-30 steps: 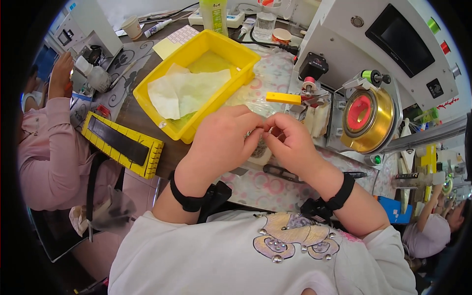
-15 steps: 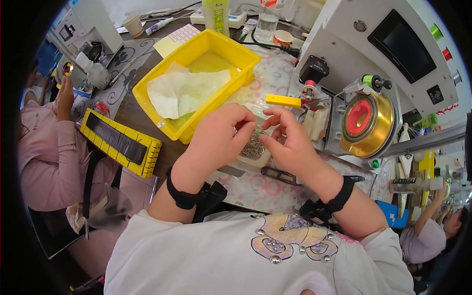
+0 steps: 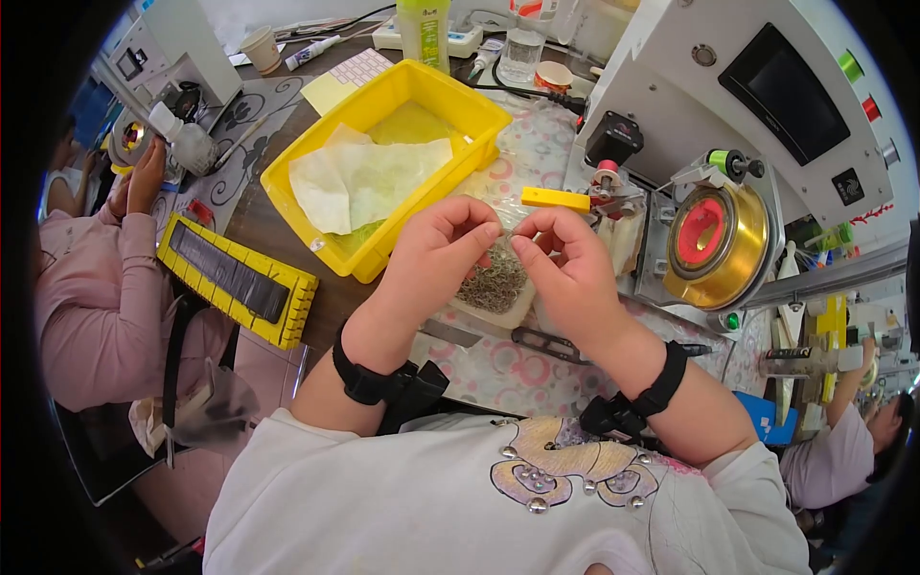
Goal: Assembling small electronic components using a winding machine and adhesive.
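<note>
Both my hands are raised close together over a small pale tray (image 3: 518, 314) full of tiny silvery metal pieces (image 3: 495, 280). My left hand (image 3: 436, 254) pinches thumb and forefinger together, and whatever sits between them is too small to make out. Facing it, my right hand (image 3: 567, 259) makes a similar pinch with its fingertips near the left ones; its contents are also too fine to see. Below the tray lie a flat metal strip (image 3: 450, 333) and a dark slotted tool (image 3: 549, 346).
A yellow bin (image 3: 383, 251) holding white sheets (image 3: 369, 172) stands behind my left hand. To the right is a white machine (image 3: 661, 86) with a golden spool (image 3: 733, 240). A yellow block (image 3: 556, 199) lies before it. A co-worker in a pink sleeve (image 3: 129, 278) sits left.
My fingertips have come nearer each other, and the right fingers have closed into a pinch. More of the tray of metal pieces shows now. The co-worker's hands on the left have shifted.
</note>
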Demonstrator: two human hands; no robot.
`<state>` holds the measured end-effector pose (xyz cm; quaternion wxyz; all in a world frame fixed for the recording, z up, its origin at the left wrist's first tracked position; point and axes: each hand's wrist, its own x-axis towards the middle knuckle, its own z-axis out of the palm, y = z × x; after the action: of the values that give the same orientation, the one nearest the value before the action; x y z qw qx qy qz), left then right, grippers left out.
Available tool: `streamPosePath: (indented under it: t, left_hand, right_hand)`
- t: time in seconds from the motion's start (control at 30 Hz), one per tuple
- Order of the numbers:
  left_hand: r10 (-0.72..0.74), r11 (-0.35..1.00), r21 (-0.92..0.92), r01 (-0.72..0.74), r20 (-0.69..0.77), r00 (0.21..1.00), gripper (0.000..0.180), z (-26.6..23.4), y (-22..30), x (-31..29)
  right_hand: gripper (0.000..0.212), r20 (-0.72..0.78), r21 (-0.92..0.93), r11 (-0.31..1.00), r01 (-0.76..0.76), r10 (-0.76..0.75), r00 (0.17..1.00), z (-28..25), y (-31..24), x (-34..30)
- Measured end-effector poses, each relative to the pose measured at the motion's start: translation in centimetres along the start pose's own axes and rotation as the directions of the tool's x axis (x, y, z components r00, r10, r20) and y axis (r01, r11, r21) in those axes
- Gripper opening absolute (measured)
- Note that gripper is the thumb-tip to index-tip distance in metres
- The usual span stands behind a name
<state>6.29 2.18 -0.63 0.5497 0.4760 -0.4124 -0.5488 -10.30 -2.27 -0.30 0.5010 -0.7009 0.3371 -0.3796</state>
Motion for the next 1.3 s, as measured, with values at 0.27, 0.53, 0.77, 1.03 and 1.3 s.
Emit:
streamPosePath:
  t: [0.27,0.53,0.77,1.03,1.3]
  left_hand:
    - [0.253,0.882,0.411,-0.23,-0.001,0.968,0.008,0.7,0.1,-0.2]
    - [0.442,0.71,0.585,-0.392,0.063,0.895,0.006,0.7,-0.2,-0.2]
    - [0.498,0.666,0.628,-0.402,0.027,0.867,0.007,0.5,0.5,-0.4]
    - [0.595,0.509,0.69,-0.515,0.15,0.789,0.009,-0.1,0.2,-0.3]
    - [0.598,0.35,0.836,-0.423,0.149,0.788,0.006,0.8,0.7,-0.3]
  right_hand:
    - [0.012,-0.059,0.023,0.999,0.039,-0.038,0.998,0.4,0.8,0.2]
    - [0.012,-0.043,0.104,0.995,0.012,-0.008,0.999,0.8,0.5,0.1]
    - [0.008,0.012,0.266,0.955,-0.134,0.136,0.991,0.4,-0.4,-0.1]
    - [0.005,0.053,0.139,0.981,-0.138,0.132,0.99,0.6,0.2,0.0]
    - [0.01,0.007,-0.002,0.995,-0.1,0.1,0.995,1.0,1.4,0.1]
